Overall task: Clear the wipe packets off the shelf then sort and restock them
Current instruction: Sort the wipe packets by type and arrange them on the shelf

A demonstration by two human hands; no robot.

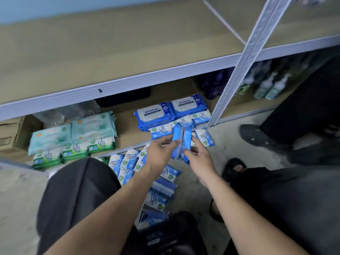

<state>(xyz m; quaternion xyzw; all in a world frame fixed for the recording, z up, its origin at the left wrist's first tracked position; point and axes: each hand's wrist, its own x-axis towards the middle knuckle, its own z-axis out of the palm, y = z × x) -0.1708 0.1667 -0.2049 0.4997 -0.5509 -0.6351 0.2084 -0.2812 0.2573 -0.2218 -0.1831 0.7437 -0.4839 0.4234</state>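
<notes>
My left hand [161, 151] grips a small blue wipe packet [177, 137] held on edge. Beside it my right hand [199, 157] grips a second blue packet [186, 139], also on edge. Both hover at the front of the bottom shelf [127, 137]. On that shelf, blue packets [172, 111] are stacked at the right and green and teal packets [73, 138] at the left. Several more blue packets [128, 162] lie loose on the floor below my arms.
A bare upper shelf [110, 57] spans the top. A grey metal upright [241, 69] stands to the right, with bottles [272, 87] behind it. A cardboard box [16, 131] sits at far left. Another person's dark shoe [257, 135] is on the floor at right.
</notes>
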